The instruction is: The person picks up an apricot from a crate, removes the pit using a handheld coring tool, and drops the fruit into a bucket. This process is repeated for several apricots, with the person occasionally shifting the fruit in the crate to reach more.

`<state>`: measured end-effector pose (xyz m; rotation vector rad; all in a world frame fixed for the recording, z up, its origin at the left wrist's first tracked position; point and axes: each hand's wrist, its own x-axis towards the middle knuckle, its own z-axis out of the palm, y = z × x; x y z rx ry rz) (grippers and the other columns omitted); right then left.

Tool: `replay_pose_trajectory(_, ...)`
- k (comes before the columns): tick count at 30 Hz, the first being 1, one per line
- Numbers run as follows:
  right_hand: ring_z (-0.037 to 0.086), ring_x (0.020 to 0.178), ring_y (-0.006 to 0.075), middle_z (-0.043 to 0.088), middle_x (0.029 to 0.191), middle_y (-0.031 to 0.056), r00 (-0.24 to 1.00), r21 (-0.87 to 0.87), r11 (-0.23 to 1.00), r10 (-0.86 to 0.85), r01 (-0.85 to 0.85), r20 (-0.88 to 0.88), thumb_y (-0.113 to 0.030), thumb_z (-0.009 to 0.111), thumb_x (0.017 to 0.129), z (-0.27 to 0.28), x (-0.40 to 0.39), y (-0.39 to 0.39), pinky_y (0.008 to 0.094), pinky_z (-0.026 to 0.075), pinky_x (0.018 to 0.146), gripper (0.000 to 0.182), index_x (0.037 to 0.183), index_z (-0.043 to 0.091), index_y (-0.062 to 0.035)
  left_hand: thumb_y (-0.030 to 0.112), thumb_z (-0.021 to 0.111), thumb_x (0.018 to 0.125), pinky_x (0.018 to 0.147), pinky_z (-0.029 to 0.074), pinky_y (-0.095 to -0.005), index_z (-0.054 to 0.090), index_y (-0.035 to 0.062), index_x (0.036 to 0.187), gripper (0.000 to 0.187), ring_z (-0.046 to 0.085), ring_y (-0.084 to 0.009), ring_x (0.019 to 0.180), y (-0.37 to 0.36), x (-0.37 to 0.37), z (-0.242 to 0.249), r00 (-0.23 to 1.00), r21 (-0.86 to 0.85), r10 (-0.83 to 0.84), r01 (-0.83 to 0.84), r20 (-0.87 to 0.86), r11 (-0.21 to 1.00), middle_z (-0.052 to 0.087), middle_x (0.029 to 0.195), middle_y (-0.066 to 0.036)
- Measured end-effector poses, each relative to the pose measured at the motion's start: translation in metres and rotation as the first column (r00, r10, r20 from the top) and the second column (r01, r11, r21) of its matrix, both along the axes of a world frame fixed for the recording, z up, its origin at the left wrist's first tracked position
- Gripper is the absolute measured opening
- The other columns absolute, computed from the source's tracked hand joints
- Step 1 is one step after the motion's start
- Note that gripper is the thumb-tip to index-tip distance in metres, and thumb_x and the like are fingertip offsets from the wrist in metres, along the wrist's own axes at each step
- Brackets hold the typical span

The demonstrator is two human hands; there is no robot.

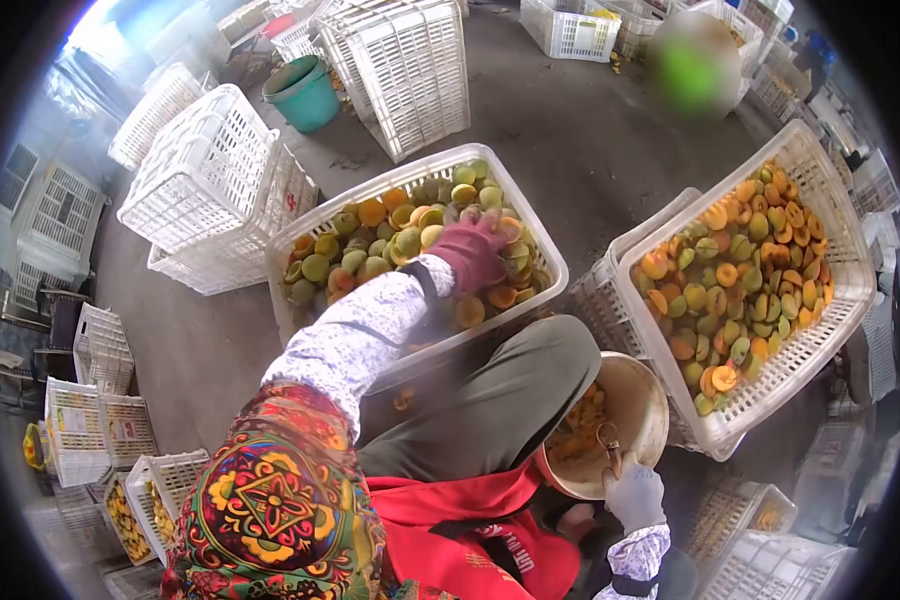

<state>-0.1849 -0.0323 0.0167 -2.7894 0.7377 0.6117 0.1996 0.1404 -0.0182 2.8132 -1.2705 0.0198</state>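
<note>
My left hand [473, 252], in a maroon glove, lies over the green and orange fruit [375, 240] in a white crate [542, 225]. Its fingers are spread, touching the fruit; no piece is plainly gripped. At the lower right, my right hand [635, 495], in a pale grey glove, is closed on a small metal tool [608, 440] with a ringed end. That tool is over the inside of a cream bucket [648, 405], which holds orange fruit pieces [580, 425].
On the right, a tilted white crate [838, 300] holds halved fruit [745, 290]. Stacked white crates [205, 175] stand at left, and a tall stack [410, 75] stands behind. Near it is a green bucket [305, 95]. My bent knee [555, 360] is between crate and bucket.
</note>
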Motion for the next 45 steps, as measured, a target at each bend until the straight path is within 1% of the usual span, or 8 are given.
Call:
replay_pose_trajectory(3,0.066,0.073,0.0373,0.066,0.073,0.0208,0.995,0.059,0.995,-0.081,0.084,-0.055,-0.034,0.062,0.081,-0.001,0.005,-0.007,0.0469,0.052,0.068,0.035,0.094,0.054,-0.0028,0.038,0.059,0.082,0.099,0.037,-0.0518,0.046,0.0207,0.133,0.055,0.048,-0.0374,0.119,0.02,0.04,0.012,0.984,0.221,0.131,-0.102,-0.118,0.97,0.047,0.133,-0.015)
replay_pose_trajectory(16,0.066,0.077,0.0377,0.066,0.077,0.0214,0.999,0.06,0.998,-0.023,0.025,-0.03,-0.032,0.062,0.082,0.011,0.016,0.004,0.0473,0.051,0.072,0.037,0.105,0.056,-0.0039,0.03,0.064,0.08,0.107,0.033,-0.0429,0.049,0.014,0.133,0.057,0.036,-0.0361,0.13,0.228,0.008,-0.003,0.835,-0.14,0.179,-0.29,-0.521,0.947,0.048,0.132,-0.016)
replay_pose_trajectory(19,0.066,0.074,0.0373,0.065,0.069,0.0201,0.991,0.102,0.988,-0.105,0.114,-0.088,-0.033,0.062,0.082,0.014,0.017,-0.002,0.0469,0.051,0.071,0.036,0.104,0.058,-0.0047,0.021,0.066,0.075,0.105,0.035,-0.0401,0.061,0.0111,0.117,0.043,0.046,-0.036,0.12,0.261,-0.028,-0.009,0.948,0.153,-0.012,0.064,-0.32,0.986,0.051,0.126,-0.02)
replay_pose_trajectory(20,0.066,0.074,0.0373,0.065,0.069,0.0201,0.991,0.097,0.989,-0.106,0.114,-0.087,-0.033,0.062,0.082,0.018,0.016,-0.001,0.0469,0.051,0.071,0.036,0.104,0.058,-0.0047,0.021,0.066,0.073,0.098,0.041,-0.0408,0.067,0.0083,0.096,0.026,0.056,-0.0354,0.102,0.266,-0.044,-0.011,0.988,-0.065,-0.151,0.148,-0.038,0.987,0.059,0.108,-0.018)
replay_pose_trajectory(25,0.065,0.071,0.0373,0.062,0.058,0.0157,0.991,-0.003,1.0,-0.024,0.025,0.133,-0.032,0.061,0.083,0.019,0.009,-0.003,0.0468,0.051,0.068,0.033,0.101,0.061,-0.0045,0.027,0.066,0.076,0.084,0.045,-0.0422,0.066,0.0064,0.079,0.021,0.058,-0.0297,0.085,0.236,-0.048,0.029,0.982,-0.065,0.153,-0.161,-0.113,0.985,0.061,0.081,-0.011)
replay_pose_trajectory(31,0.064,0.071,0.0382,0.064,0.067,0.0197,0.99,-0.01,1.0,0.02,-0.018,0.141,-0.032,0.059,0.083,0.013,0.008,0.003,0.0476,0.05,0.068,0.031,0.096,0.059,-0.0038,0.036,0.064,0.08,0.097,0.04,-0.0473,0.057,0.0159,0.12,0.045,0.045,-0.0376,0.115,0.173,-0.016,-0.006,0.999,-0.126,0.008,-0.014,-0.048,0.992,0.05,0.123,-0.016)
replay_pose_trajectory(37,0.064,0.072,0.0395,0.064,0.07,0.0215,0.999,0.077,0.996,-0.045,0.045,-0.008,-0.032,0.059,0.083,0.013,0.005,0.006,0.0485,0.05,0.067,0.029,0.092,0.058,-0.0041,0.041,0.065,0.077,0.104,0.034,-0.0523,0.052,0.0169,0.127,0.056,0.033,-0.0453,0.128,0.222,-0.059,0.002,0.983,0.246,-0.066,0.107,-0.171,0.963,0.039,0.136,-0.02)
replay_pose_trajectory(45,0.064,0.071,0.0396,0.065,0.073,0.0203,0.995,0.055,0.998,-0.037,0.031,0.097,-0.031,0.061,0.082,0.014,-0.008,0.009,0.049,0.05,0.066,0.029,0.092,0.058,-0.0047,0.056,0.057,0.082,0.111,0.024,-0.0513,0.043,0.0186,0.138,0.068,0.025,-0.0467,0.134,0.25,-0.077,0.009,0.842,0.347,0.422,-0.306,-0.335,0.886,0.031,0.144,-0.023)
